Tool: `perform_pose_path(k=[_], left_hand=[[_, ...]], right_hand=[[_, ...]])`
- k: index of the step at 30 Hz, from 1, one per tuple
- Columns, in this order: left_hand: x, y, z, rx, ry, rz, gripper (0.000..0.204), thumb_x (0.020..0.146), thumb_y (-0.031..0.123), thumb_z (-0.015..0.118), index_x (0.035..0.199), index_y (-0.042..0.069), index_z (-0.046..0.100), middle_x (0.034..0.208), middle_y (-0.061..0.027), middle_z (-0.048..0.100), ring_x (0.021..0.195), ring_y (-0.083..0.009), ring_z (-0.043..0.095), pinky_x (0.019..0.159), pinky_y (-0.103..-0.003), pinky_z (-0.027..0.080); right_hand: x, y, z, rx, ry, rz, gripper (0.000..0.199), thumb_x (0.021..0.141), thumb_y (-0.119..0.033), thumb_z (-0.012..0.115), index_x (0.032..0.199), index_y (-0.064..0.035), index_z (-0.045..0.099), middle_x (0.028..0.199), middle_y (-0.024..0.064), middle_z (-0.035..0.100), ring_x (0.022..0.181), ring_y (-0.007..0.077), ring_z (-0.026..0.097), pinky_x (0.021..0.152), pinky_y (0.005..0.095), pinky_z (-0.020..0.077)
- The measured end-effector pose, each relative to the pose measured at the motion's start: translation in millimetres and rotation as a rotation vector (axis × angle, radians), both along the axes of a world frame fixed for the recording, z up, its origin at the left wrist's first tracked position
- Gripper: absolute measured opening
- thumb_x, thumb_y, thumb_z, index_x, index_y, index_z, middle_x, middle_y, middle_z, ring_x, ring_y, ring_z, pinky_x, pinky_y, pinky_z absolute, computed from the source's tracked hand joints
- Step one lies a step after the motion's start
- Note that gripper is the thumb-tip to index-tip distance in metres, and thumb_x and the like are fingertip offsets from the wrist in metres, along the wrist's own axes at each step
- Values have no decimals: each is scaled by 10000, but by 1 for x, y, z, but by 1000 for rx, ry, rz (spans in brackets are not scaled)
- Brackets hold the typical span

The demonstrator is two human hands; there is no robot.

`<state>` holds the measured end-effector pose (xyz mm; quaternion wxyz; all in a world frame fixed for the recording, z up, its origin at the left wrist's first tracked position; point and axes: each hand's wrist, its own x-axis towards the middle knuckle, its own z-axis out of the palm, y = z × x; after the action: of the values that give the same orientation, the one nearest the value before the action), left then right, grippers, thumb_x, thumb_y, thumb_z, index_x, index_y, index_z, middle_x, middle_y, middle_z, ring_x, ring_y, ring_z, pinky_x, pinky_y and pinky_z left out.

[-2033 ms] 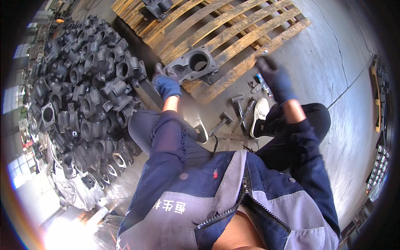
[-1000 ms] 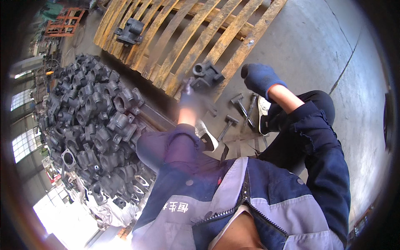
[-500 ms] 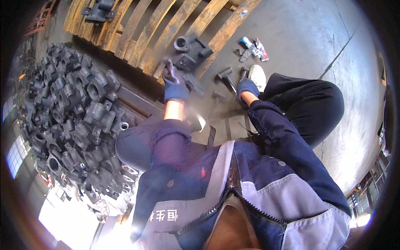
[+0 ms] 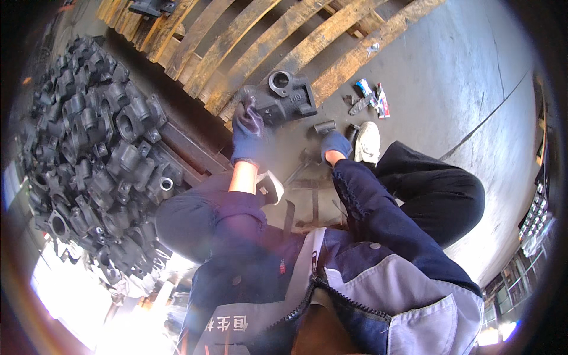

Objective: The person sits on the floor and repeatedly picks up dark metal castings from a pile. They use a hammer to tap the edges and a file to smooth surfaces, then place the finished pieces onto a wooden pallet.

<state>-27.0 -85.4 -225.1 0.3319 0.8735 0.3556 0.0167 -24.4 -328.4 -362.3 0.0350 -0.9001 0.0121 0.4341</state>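
Note:
My left hand (image 4: 247,127), in a dark blue glove, is closed on the near left end of a dark grey metal casting (image 4: 293,99) with a round bored opening facing up. The casting is by the edge of the wooden pallet (image 4: 255,47); whether it rests on anything cannot be made out. My right hand (image 4: 336,146), gloved too, is closed round the handle of a hammer, whose head (image 4: 324,126) shows just beyond the fingers; the handle itself is mostly hidden. A second hammer (image 4: 310,156) lies on the floor between my hands, partly blurred.
A large heap of dark castings (image 4: 97,148) rises at my left, beside a dark metal beam (image 4: 192,145). Another casting (image 4: 152,7) sits on the pallet's far side. Small tubes and a flat tool (image 4: 360,105) lie beyond my white shoe (image 4: 368,144).
The view has shifted, so things sit lower in it. My right hand has moved left from one hammer to another's handle. The casting has shifted slightly right with my left hand.

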Motion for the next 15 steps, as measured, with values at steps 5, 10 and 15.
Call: perform_pose_path(k=[5,10,15], left_hand=[[20,-4,28,-117,-98,43,420,955,324,427,1082,-59,544,1001,-336,578,964,-484,552,825,-483,452],[38,-11,33,-224,-152,143,448,952,371,441,935,-61,561,881,-344,575,890,-511,545,725,-490,445],[39,-15,42,-159,-107,219,563,933,472,430,944,-70,583,926,-355,575,943,-511,546,732,-535,455]], right_hand=[[14,3,62,385,77,-365,305,791,-243,587,982,-26,685,1006,203,677,1003,374,630,828,407,501],[19,-5,85,1005,442,-1145,208,915,-158,539,1047,3,559,991,180,639,943,318,636,845,417,511],[49,-3,183,1540,412,-1092,228,956,-208,516,1071,-12,529,801,88,582,718,214,607,750,354,535]])
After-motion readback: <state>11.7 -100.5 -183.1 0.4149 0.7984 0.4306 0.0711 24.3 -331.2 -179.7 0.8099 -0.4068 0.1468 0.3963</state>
